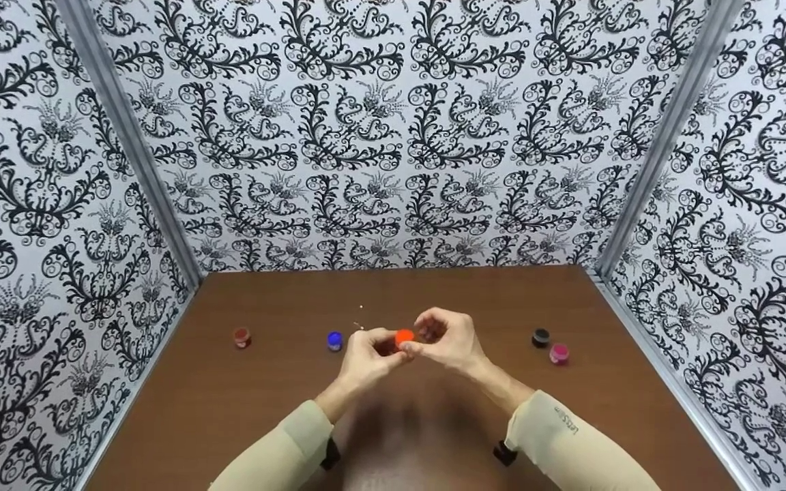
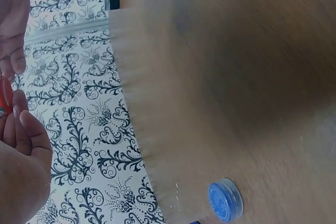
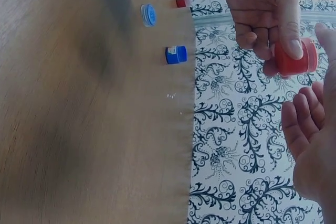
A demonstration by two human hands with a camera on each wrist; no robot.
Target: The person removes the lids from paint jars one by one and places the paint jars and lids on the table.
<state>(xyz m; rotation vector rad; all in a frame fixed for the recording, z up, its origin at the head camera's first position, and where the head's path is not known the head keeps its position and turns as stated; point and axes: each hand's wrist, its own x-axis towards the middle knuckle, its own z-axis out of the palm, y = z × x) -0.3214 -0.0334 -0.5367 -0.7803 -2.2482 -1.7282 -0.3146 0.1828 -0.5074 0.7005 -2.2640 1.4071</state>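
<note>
A small red-orange jar (image 1: 404,337) is up above the table, between both hands. My left hand (image 1: 368,359) grips it, and its thumb presses along the red side (image 3: 290,65) in the right wrist view. Close by on the right, my right hand (image 1: 453,343) has its thumb at the jar's edge in the head view. Its other fingers (image 3: 302,116) are loosely bent and apart from the jar. The left wrist view catches only a sliver of the jar (image 2: 5,95) at its edge.
A blue jar (image 3: 176,54) stands left of the hands, beside a round blue piece with a clear rim (image 3: 148,15). Farther left is a red jar (image 1: 241,337). Black (image 1: 540,337) and pink (image 1: 559,353) jars sit on the right. White specks (image 1: 359,324) lie on the brown table (image 1: 263,409).
</note>
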